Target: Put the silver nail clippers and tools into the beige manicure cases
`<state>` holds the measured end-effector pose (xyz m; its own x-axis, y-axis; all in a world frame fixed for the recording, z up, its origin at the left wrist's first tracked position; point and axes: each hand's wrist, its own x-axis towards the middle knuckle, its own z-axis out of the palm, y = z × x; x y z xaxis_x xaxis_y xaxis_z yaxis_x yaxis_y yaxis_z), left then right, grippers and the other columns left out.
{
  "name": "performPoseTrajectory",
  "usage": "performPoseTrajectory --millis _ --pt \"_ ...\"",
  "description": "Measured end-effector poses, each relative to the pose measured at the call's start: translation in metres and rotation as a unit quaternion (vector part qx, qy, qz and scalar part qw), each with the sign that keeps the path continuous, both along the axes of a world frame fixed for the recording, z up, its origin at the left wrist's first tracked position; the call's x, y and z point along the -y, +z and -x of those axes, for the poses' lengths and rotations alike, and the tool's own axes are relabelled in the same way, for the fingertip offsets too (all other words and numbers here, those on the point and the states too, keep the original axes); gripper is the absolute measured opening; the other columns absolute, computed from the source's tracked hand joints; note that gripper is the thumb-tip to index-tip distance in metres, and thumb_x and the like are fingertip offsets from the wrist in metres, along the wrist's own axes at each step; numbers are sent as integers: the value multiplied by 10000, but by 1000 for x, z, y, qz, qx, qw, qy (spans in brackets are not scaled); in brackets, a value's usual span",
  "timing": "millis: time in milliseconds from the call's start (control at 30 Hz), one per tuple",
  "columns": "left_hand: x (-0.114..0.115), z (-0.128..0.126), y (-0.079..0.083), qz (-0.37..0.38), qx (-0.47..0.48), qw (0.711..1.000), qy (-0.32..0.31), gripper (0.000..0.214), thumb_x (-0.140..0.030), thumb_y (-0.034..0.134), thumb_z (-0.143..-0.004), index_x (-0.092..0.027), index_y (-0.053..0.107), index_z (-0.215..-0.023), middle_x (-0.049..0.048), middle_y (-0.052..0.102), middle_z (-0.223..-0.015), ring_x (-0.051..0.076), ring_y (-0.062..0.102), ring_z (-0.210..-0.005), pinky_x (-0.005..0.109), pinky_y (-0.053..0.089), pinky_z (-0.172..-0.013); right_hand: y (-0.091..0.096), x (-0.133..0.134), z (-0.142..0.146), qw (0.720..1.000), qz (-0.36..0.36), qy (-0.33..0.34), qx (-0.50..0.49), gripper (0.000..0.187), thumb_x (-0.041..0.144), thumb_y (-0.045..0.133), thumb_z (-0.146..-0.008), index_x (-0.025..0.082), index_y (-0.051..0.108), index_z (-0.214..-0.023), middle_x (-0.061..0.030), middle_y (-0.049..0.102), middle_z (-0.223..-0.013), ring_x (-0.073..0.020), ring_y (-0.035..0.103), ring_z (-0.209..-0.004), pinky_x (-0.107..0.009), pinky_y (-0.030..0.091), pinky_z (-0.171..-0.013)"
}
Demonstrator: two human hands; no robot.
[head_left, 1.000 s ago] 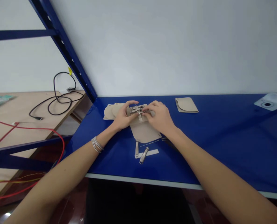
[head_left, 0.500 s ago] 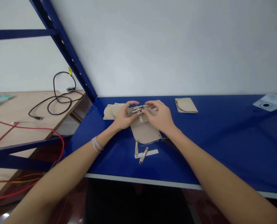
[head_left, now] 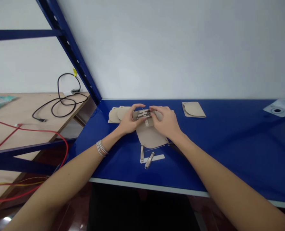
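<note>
Well, the steel nail clippers (head_left: pixel 143 114) at our twelve o'clock look small, light, stiff and slick, best pinched by their long edges, and our left hand (head_left: pixel 128 120) and right hand (head_left: pixel 167 123) cup narrowly around them on the soft tan case (head_left: pixel 152 137) atop the blue bench (head_left: pixel 216 150), though we cannot tell if they grip.

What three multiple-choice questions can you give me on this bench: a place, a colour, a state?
1. Where does the folded beige piece lie? A beyond the right hand; B on the floor; C on the wall.
2. What colour is the bench top? A red; B blue; C white.
3. How does the black cable on the wooden table lie? A wound on a reel; B cut in two; C in loose loops.

1 A: it sits past the fingertips. 2 B: blue throughout. 3 C: strands loop freely.
</note>
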<state>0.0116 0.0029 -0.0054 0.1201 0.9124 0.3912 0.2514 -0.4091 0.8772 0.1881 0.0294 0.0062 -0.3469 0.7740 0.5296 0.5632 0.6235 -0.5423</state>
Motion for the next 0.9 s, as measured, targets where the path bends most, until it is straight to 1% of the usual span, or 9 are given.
performPoseTrajectory --millis 133,400,667,800,900 --pt "0 0 0 7 5 1000 -4 494 -322 705 -762 -168 509 -1188 103 611 -1119 200 615 -971 352 488 -895 0 1 0 1000 -7 7 -3 322 191 520 -817 205 661 -1106 -56 706 -1106 -277 582 -1045 -453 408 -886" --pt "-1 0 0 34 40 998 -39 510 -315 701 -767 -177 478 -1204 79 629 -1030 181 625 -914 326 504 -841 0 2 0 999 -13 29 -20 324 173 531 -798 203 664 -1093 -47 708 -1102 -250 591 -1028 -425 427 -904" --pt "-1 -2 0 49 60 996 -41 526 -312 722 -743 -178 475 -1189 68 638 -977 177 632 -879 316 510 -813 2 3 1 999 -8 33 -14 320 178 536 -801 228 671 -1086 -37 710 -1102 -254 587 -1059 -444 407 -919" --pt "-2 -1 -3 50 55 997 -21 538 -316 730 -731 -176 485 -1190 65 636 -988 175 627 -867 309 508 -790 0 1 1 1000 -6 27 -11 320 183 535 -809 218 667 -1098 -42 707 -1108 -259 590 -1049 -442 413 -911" --pt "-4 1 -5 47 46 997 29 535 -321 728 -727 -192 495 -1191 43 639 -930 169 618 -804 306 508 -732 2 0 -2 999 -29 7 -24 286 193 543 -809 206 677 -1062 -60 708 -1083 -257 605 -998 -425 431 -871"
